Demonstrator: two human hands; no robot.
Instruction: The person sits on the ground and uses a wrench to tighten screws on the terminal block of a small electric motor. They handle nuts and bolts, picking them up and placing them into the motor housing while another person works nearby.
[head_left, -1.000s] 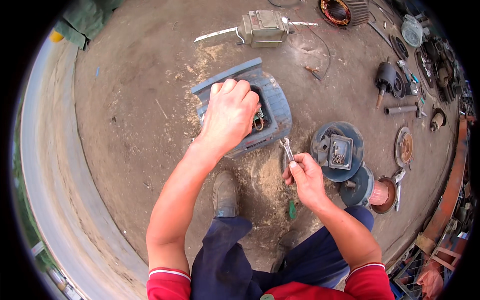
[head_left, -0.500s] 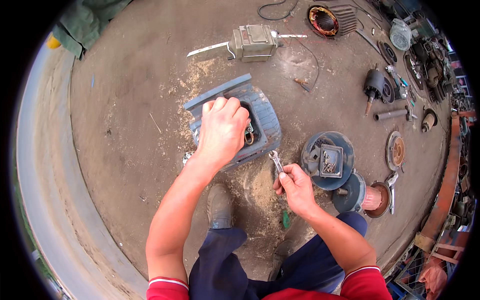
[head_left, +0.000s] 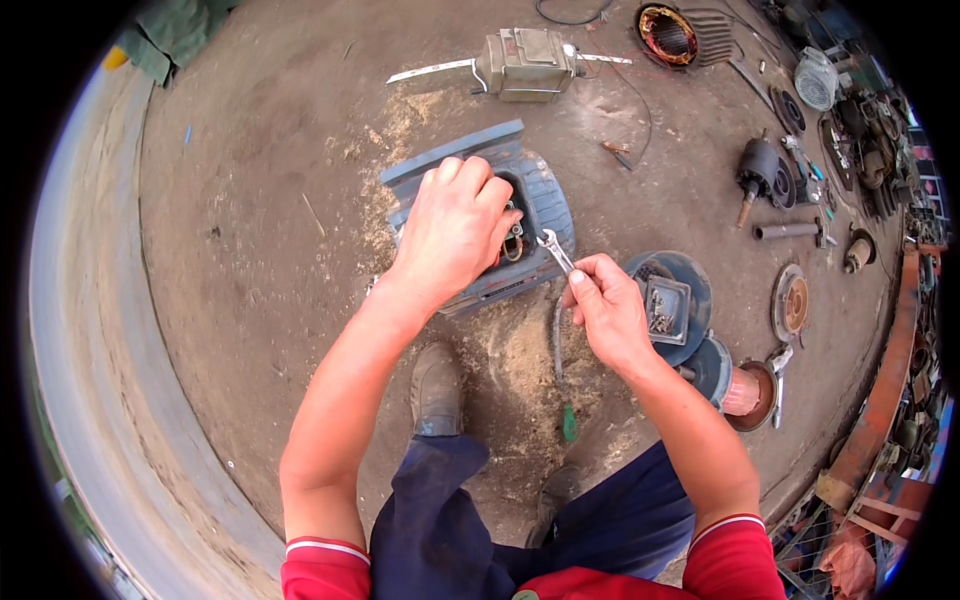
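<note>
Between my feet and the far box-shaped unit lies a blue-grey electric motor [head_left: 549, 187], its terminal box open on top. My left hand [head_left: 450, 225] is over that opening, fingers curled and pressed together; what they pinch is hidden beneath them. Beside the fingertips, a wire loop [head_left: 513, 247] and part of a terminal block show inside the box. My right hand [head_left: 610, 305] grips a silver open-ended wrench [head_left: 556, 252]. Its jaw is at the box's right rim, pointing toward my left hand; I cannot tell if it touches.
A green-handled screwdriver [head_left: 569, 422] lies by my right foot. To the right are a round blue housing [head_left: 696, 290], a square tray [head_left: 684, 318] of small parts and a rusty disc [head_left: 791, 303]. Beyond the motor stand a beige box-shaped unit [head_left: 530, 65] and a wound stator [head_left: 667, 36].
My right hand has raised the wrench closer to the terminal box. My left hand stays over the opening, its thumb now showing at the box. The whole view has shifted slightly.
</note>
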